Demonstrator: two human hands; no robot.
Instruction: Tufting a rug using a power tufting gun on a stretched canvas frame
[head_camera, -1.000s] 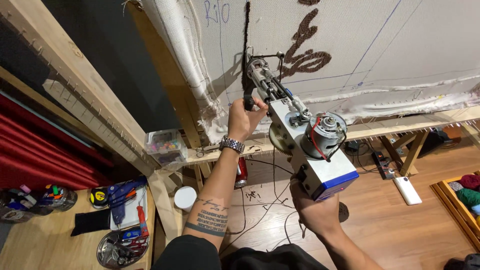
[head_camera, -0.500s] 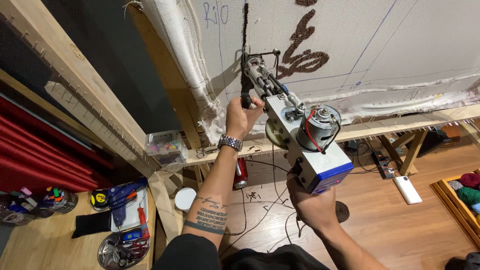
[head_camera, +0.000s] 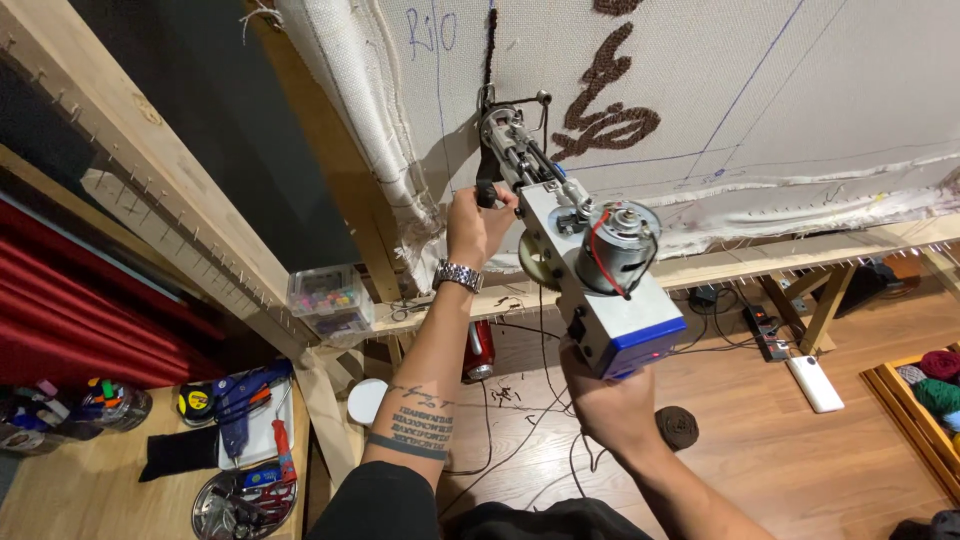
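A white and blue tufting gun with an exposed motor is pressed nose-first against a stretched white cloth on a wooden frame. My left hand, a metal watch on its wrist, grips the gun's black front handle. My right hand holds the rear grip from underneath. The needle sits at the lower end of a thin vertical brown yarn line. Thicker brown tufted shapes lie to the right of it on the cloth.
A clear box of small coloured items sits on the frame's ledge. At lower left a wooden table holds a tape measure, a blue tool and a metal tray. Cables, a power strip and yarn balls lie on the floor.
The tufting gun and both hands have moved slightly up and left along the cloth, lengthening the thin brown vertical line.
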